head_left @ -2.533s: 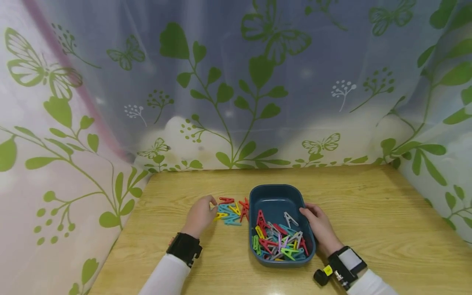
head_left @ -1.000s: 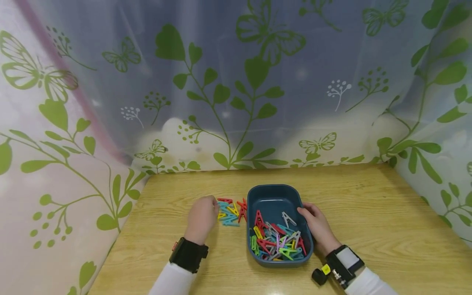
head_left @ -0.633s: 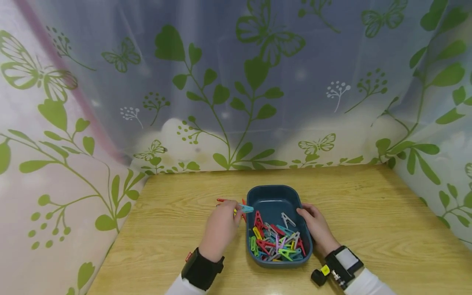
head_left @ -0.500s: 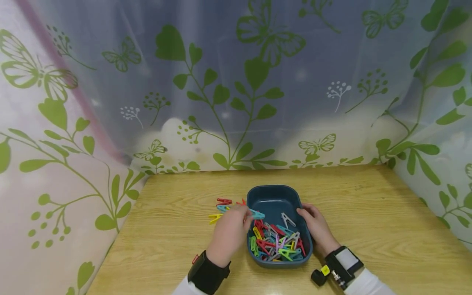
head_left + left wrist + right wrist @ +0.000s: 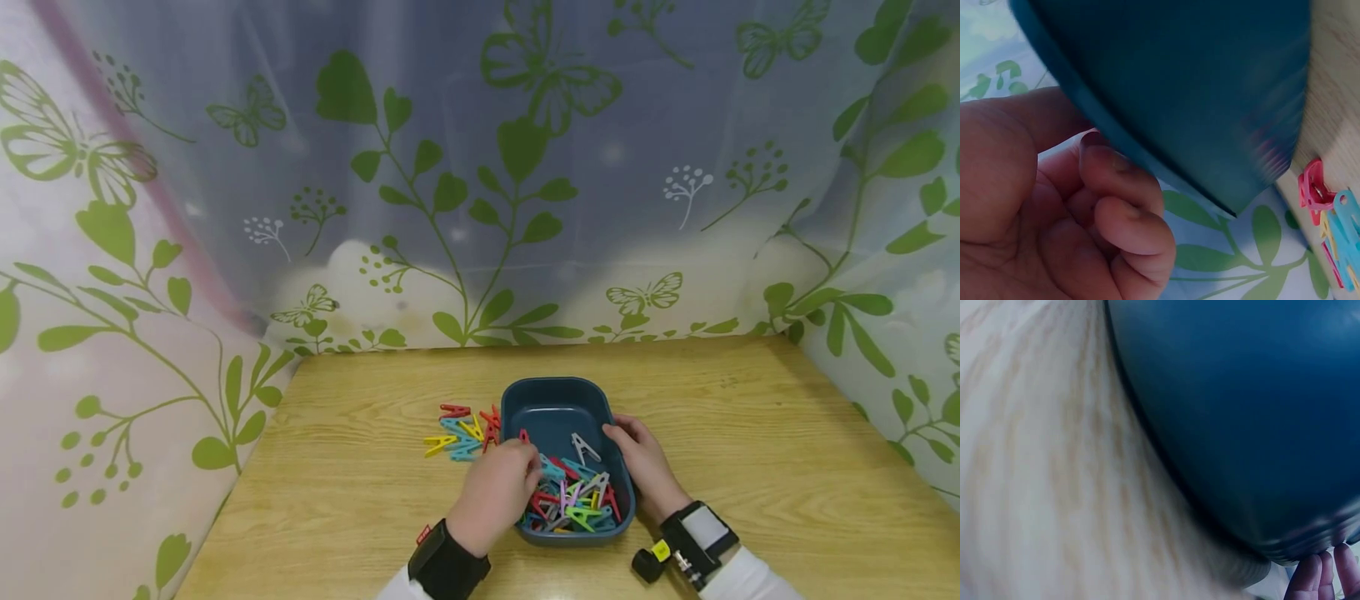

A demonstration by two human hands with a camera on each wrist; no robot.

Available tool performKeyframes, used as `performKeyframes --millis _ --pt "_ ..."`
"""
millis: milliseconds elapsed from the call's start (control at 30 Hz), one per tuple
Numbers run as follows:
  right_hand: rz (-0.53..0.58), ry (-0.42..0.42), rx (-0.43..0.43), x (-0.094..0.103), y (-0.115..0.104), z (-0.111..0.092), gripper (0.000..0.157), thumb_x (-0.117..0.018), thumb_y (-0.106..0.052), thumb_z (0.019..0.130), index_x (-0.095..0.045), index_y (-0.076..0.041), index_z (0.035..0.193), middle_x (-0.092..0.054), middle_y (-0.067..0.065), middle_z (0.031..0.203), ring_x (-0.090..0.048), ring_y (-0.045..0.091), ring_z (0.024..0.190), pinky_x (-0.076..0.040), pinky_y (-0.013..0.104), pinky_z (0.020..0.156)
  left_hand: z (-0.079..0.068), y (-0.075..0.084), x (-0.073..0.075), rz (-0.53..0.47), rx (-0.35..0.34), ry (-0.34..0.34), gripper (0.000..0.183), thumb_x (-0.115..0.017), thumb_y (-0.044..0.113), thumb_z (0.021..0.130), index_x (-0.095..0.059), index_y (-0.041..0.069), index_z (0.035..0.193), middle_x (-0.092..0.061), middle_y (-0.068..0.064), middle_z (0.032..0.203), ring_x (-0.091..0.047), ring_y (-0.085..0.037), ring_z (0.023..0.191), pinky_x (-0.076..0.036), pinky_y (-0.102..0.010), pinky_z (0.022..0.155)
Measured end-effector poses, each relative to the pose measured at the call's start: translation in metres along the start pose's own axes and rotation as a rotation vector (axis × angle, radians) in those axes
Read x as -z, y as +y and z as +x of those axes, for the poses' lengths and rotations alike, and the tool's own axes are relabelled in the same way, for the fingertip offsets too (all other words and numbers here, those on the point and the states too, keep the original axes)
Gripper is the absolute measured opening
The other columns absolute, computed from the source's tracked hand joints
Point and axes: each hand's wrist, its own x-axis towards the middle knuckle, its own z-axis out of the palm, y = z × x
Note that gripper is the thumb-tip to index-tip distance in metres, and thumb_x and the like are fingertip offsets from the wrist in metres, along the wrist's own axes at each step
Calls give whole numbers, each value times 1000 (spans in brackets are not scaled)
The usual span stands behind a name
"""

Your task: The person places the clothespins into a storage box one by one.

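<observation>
A dark blue plastic box on the wooden table holds a heap of colourful clothespins. My left hand reaches over the box's left rim, fingers curled, with a light blue clothespin at its fingertips. In the left wrist view, the box wall hides the tips of thumb and index finger. My right hand holds the box's right side, thumb at the rim; in the right wrist view its fingertips touch the box. Left of the box lies a small pile of clothespins, red, yellow and blue.
The wooden table extends around the box. A patterned curtain with green leaves and butterflies encloses the back and both sides. A black wrist strap sits on my left arm, and another strap on the right.
My left hand picked a light blue clothespin from the pile, carried it right and lowered it into the box. A yellow clothespin shifted left. My right hand stays on the box.
</observation>
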Motion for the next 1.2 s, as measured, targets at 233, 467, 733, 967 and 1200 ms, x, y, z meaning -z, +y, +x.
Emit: performKeyframes --millis 233,467,733,967,1200 --pt "-14 -5 2 1 0 0 57 -53 -35 107 -41 -1 150 -50 20 144 -52 29 124 -45 24 90 1 -1 -3 -2 14 -30 14 -79 20 92 -69 15 83 -60 5 78 -49 -6 64 -39 -22 56" --pt "-16 -10 2 2 2 1 58 -53 -37 106 -41 -2 151 -48 20 146 -51 30 127 -44 25 92 1 1 -6 13 16 -47 15 -78 21 92 -69 15 81 -61 4 78 -50 -7 65 -41 -24 59" --pt "-16 -8 -2 1 3 2 59 -54 -38 106 -41 -3 151 -49 20 146 -52 29 126 -44 25 91 0 -1 -10 -6 5 -32 16 -79 25 92 -71 15 82 -60 5 76 -51 -7 64 -41 -24 59" --pt "-21 -12 -1 0 2 1 59 -53 -38 107 -40 -3 152 -48 20 148 -51 30 129 -44 25 93 -1 0 -9 -6 -3 -37 24 -77 26 93 -67 15 75 -56 5 72 -48 -8 62 -38 -24 57" --pt "-12 -15 0 0 2 1 58 -52 -38 107 -40 -2 151 -49 19 146 -52 28 125 -45 23 90 0 -1 -8 -11 -7 -34 21 -76 26 94 -69 15 78 -59 4 74 -51 -8 63 -40 -24 57"
